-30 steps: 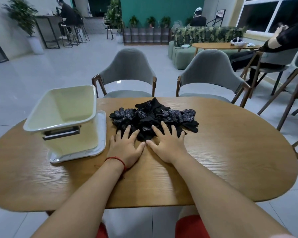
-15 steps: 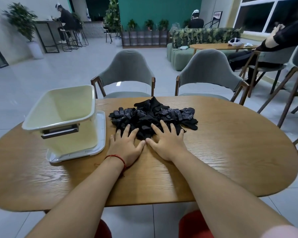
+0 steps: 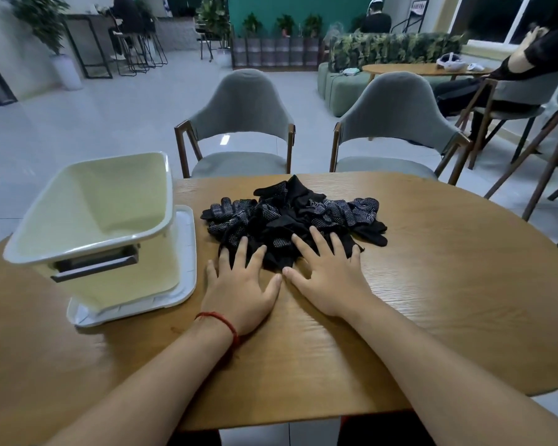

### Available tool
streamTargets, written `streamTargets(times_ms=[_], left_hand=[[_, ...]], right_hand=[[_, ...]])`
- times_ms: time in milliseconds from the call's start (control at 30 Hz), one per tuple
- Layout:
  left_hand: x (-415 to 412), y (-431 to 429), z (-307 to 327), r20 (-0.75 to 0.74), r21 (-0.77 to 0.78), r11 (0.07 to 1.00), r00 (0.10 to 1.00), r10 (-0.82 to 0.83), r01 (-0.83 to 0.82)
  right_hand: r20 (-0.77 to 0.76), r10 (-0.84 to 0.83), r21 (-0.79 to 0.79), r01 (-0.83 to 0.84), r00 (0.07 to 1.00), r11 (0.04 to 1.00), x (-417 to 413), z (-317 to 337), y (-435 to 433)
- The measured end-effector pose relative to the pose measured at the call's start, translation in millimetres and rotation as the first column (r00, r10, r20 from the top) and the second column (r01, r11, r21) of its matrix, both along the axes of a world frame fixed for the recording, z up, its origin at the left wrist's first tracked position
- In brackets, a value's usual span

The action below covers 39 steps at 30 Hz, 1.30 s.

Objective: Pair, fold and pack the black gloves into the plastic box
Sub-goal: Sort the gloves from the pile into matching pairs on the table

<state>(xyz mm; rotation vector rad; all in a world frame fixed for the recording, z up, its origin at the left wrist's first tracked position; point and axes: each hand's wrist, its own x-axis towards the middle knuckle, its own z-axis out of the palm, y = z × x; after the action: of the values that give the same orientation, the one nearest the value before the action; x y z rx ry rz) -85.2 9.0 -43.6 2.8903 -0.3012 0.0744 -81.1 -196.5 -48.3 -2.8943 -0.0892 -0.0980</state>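
A heap of black gloves (image 3: 290,217) with white grip dots lies in the middle of the wooden table (image 3: 448,284). My left hand (image 3: 242,284) lies flat on the table at the heap's near edge, fingers spread, fingertips touching the gloves. My right hand (image 3: 327,275) lies flat beside it, fingers straight and reaching onto the gloves. Neither hand holds anything. The pale yellow plastic box (image 3: 94,233) stands open and empty at the left, set on its white lid (image 3: 187,252).
Two grey chairs (image 3: 242,123) (image 3: 397,123) stand at the table's far side. More chairs (image 3: 529,117), a seated person and a second table are at the right. Bare wood lies to the right of the gloves and near me.
Both hands stay flat at the heap's near edge. The camera has tilted slightly; nothing on the table has visibly moved.
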Motion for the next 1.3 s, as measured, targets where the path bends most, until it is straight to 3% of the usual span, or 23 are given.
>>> streamTargets(times_ms=[433, 1100, 1300], left_hand=[[-127, 17, -2, 0.026, 0.019, 1.0, 1.0, -0.015, 0.015], [-113, 13, 2, -0.004, 0.017, 1.0, 1.0, -0.021, 0.021], [-110, 13, 2, 0.066, -0.075, 0.997, 0.998, -0.006, 0.011]], right_hand=[[0.001, -0.007, 0.01, 0.007, 1.0, 1.0, -135, 3, 14], [-0.026, 0.021, 0.046, -0.02, 0.999, 0.999, -126, 12, 10], [0.217, -0.075, 0.267, 0.015, 0.973, 0.964, -136, 10, 0]])
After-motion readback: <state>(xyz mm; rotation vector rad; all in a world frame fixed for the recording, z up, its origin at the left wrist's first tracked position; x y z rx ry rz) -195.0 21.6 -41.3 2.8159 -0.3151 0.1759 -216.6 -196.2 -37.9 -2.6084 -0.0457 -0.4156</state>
